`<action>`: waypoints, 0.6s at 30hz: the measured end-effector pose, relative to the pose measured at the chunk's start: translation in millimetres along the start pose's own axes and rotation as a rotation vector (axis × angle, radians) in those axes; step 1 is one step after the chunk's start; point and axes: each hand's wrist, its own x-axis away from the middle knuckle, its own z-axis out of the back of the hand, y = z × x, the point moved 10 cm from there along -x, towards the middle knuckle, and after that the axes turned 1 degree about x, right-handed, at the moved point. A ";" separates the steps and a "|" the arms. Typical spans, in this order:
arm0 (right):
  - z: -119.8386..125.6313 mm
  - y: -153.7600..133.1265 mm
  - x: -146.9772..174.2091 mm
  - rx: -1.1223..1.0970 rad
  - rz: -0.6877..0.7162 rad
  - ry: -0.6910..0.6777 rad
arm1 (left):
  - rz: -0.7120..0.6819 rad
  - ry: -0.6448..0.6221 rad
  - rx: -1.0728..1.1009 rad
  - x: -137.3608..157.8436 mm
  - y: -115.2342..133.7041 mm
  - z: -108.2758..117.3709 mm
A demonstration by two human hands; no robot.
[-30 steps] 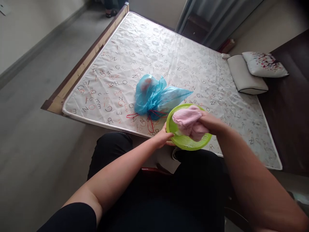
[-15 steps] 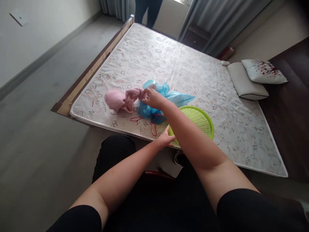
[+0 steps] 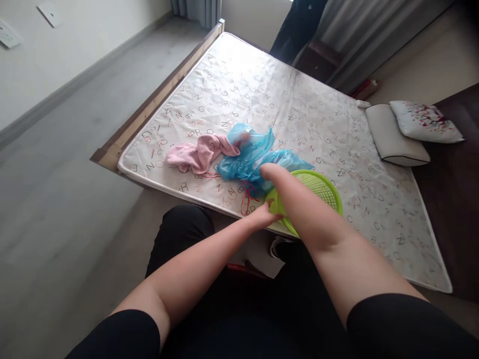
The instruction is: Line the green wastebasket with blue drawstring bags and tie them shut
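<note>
My left hand (image 3: pixel 267 214) is closed on the near left rim of a lime-green plastic basket (image 3: pixel 325 188) with a mesh of small holes. Over the left side of this basket, beside the blue bag, is my right hand (image 3: pixel 270 172); its wrist bends down and its fingers are hidden. A crumpled blue plastic bag (image 3: pixel 245 167) with red drawstrings (image 3: pixel 246 199) lies just left of the basket. Left of the bag a pink fluffy cloth (image 3: pixel 200 153) lies twisted on the mattress, one end resting against the bag.
All this lies near the front edge of a letter-printed mattress (image 3: pixel 262 89) in a wooden bed frame (image 3: pixel 164 89). Pillows (image 3: pixel 396 134) sit at the right. A person in dark trousers (image 3: pixel 299 27) stands beyond the bed, near a small brown cabinet (image 3: pixel 318 62).
My right hand has let go of the pink cloth and moved right to the basket. The cloth now lies flatter. My left hand stays on the rim. The person beyond appears further right.
</note>
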 end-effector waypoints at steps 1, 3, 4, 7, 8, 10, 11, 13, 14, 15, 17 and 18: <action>7.4 7.0 2.4 0.000 -0.023 0.005 | -0.016 0.010 -0.020 -0.9 3.4 1.7; 30.5 21.7 13.3 -0.008 -0.054 0.067 | -0.066 0.061 -0.029 -3.1 11.9 7.8; 45.4 28.9 22.2 -0.011 -0.061 0.128 | -0.094 0.107 -0.017 -4.0 16.1 13.4; 90.4 53.9 64.2 -0.202 -0.095 0.402 | -0.155 0.297 0.064 -3.4 26.4 39.9; 100.0 63.8 81.5 -0.373 -0.103 0.494 | -0.164 0.353 0.094 -1.9 29.4 50.0; 104.7 81.5 114.6 -0.815 -0.095 0.633 | -0.186 0.432 0.137 2.8 38.2 69.3; 101.0 85.8 128.3 -1.016 -0.075 0.668 | -0.204 0.458 0.164 6.2 44.3 78.2; 91.2 84.1 151.5 -1.258 -0.025 0.708 | -0.257 0.459 0.244 13.2 58.7 90.6; 85.7 79.5 161.1 -1.331 0.002 0.718 | -0.284 0.436 0.292 16.2 65.9 93.7; 79.6 73.6 169.2 -1.391 0.025 0.722 | -0.303 0.410 0.342 19.0 72.1 95.6; 65.4 58.7 180.9 -1.486 0.060 0.703 | -0.329 0.387 0.432 24.0 80.8 98.8; 57.8 51.0 184.9 -1.519 0.068 0.686 | -0.337 0.402 0.463 26.3 83.4 101.8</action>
